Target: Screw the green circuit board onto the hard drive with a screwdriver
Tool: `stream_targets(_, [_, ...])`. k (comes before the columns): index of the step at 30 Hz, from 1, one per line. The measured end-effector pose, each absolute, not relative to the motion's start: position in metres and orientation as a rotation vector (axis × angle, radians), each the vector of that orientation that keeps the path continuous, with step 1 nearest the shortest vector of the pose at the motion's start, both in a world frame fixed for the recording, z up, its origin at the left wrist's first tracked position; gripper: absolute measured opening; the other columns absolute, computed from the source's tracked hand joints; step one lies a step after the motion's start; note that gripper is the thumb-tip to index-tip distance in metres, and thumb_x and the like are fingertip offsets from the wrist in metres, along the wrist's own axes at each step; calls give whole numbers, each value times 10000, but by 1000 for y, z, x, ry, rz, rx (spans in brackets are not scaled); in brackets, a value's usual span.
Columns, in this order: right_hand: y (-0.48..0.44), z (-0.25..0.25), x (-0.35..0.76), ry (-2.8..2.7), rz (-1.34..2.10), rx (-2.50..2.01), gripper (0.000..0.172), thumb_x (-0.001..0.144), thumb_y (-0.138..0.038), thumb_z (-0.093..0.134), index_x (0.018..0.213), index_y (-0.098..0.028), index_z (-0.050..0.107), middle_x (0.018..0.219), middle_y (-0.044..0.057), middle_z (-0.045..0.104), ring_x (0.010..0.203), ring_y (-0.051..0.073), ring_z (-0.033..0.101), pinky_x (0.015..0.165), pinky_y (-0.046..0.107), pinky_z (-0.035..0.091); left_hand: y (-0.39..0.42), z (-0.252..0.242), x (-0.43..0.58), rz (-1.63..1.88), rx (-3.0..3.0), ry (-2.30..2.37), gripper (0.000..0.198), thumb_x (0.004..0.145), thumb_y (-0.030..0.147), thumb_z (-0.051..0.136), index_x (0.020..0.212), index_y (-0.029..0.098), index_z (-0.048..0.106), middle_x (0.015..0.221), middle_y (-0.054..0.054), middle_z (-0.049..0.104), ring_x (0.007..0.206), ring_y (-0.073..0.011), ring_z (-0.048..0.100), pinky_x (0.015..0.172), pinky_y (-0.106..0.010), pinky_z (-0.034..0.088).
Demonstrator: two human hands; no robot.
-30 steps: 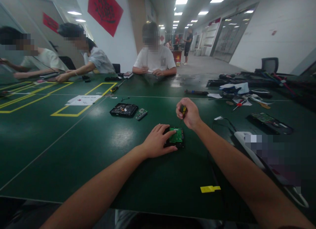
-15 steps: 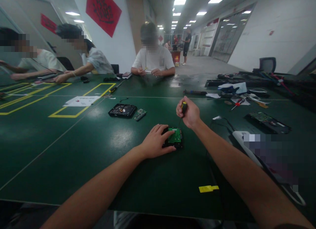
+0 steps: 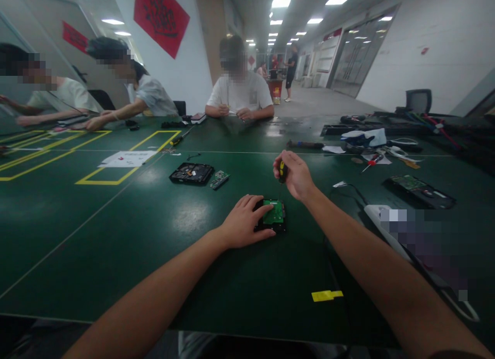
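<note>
A hard drive (image 3: 281,227) with a green circuit board (image 3: 275,214) facing up lies on the green table. My left hand (image 3: 245,222) holds it from the left, index finger on the board, thumb along the near edge, the other fingers by the far edge. My right hand (image 3: 296,174) is closed around the yellow and black handle of a screwdriver (image 3: 283,170) above the drive's far right corner. The thin shaft points down towards that corner; whether its tip touches a screw is too small to tell.
Ahead to the left lie an opened black drive case (image 3: 192,173) and a loose circuit board (image 3: 220,179). Another drive (image 3: 421,191), a white power strip (image 3: 379,217) and a red screwdriver (image 3: 373,163) are on the right. A person (image 3: 240,96) sits opposite; two others sit left.
My right hand has shifted slightly left, and the screwdriver handle has turned and tilted in its fingers. My left hand and the hard drive stay in place.
</note>
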State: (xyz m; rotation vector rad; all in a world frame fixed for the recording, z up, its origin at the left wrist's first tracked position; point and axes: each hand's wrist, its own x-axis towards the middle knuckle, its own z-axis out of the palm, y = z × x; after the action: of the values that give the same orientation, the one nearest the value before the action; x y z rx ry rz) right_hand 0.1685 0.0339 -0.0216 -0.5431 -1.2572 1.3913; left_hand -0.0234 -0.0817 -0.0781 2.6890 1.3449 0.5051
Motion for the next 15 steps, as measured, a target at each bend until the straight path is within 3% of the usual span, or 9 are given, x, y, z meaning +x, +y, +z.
stream_targets(4, [34,-20,167,-1216,1475,-530,341,846,-542,767,821,-229,633,704,-31,574,560,106,522,501,254,385,-82,-78,-24,522,2682,1342,760,939,705,646,1556,282,511,1598,-139,442,1457,-404,428,1240,-615,341])
stream_targets(9, [33,-22,165,-1153,1447,-507,336,832,-474,747,764,-250,506,619,-62,535,466,93,412,439,251,266,-81,-81,-24,516,2686,1339,771,933,712,652,1558,284,509,1598,-144,437,1454,-402,430,1235,-614,347])
stream_targets(15, [26,-19,162,-1236,1429,-488,339,857,-446,769,777,-248,505,678,-51,629,494,99,490,460,244,336,-80,-81,-25,510,2700,1331,766,944,703,646,1560,271,508,1598,-148,434,1460,-398,423,1247,-609,329])
